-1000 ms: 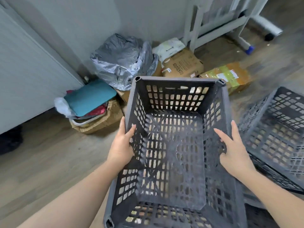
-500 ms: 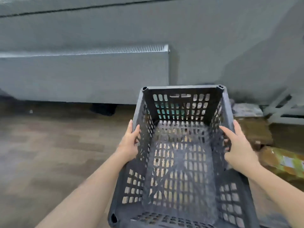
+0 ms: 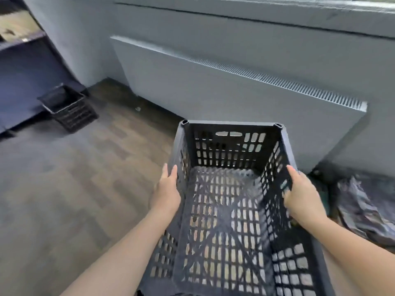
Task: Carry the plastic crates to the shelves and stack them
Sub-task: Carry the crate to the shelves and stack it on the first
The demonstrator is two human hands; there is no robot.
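From the head view, a dark grey plastic crate (image 3: 230, 210) with slotted lattice walls and floor is held out in front of the person, off the wooden floor (image 3: 64, 199), its open top facing the camera and its far end toward the wall. It is empty, and the floorboards show through the holes in its bottom.

The left hand (image 3: 167, 190) grips the left rim, thumb lying over the top edge and the fingers down the outside wall. The right hand (image 3: 302, 196) holds the right rim in the same way, thumb inside the crate and the fingers wrapped over the edge out of sight. Both forearms reach in bare from the lower corners.

Beyond the crate, a long white panel radiator (image 3: 213, 88) with a grilled top runs along the grey wall. At far left stands a dark blue shelving unit (image 3: 23, 67), and a second dark crate (image 3: 68, 107) sits tilted at its foot, well apart from the carried one. At the right edge, near the right forearm, lies a crumpled silver-grey plastic bag (image 3: 367, 212) on the floor.
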